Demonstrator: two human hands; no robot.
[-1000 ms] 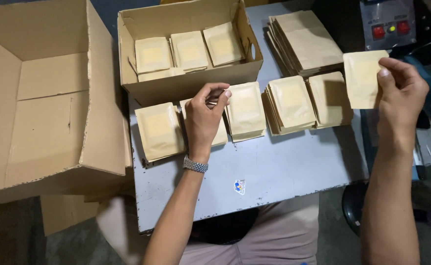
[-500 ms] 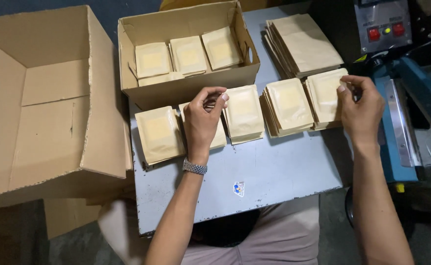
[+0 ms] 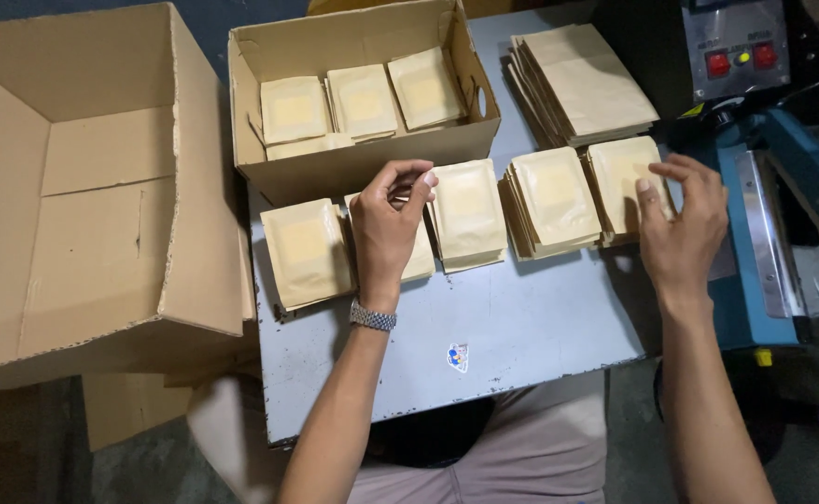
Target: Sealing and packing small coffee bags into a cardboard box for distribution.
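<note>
Five stacks of tan paper pouches lie in a row on the grey metal table. My left hand rests on the second stack, thumb and forefinger pinched on the far edge of its top pouch. My right hand hovers with fingers spread over the rightmost stack, fingertips touching its top pouch and holding nothing. Between my hands sit two more stacks. Another stack lies at the left end.
A small open carton with several pouches standing inside sits behind the row. A large open carton lies on its side at the left. A taller pile of flat pouches is at the back right. A blue sealing machine stands at the right.
My right hand carried a pouch in from the right, laid it on the rightmost stack and let go. My left hand stayed on the second stack and raised its fingers into a pinch.
</note>
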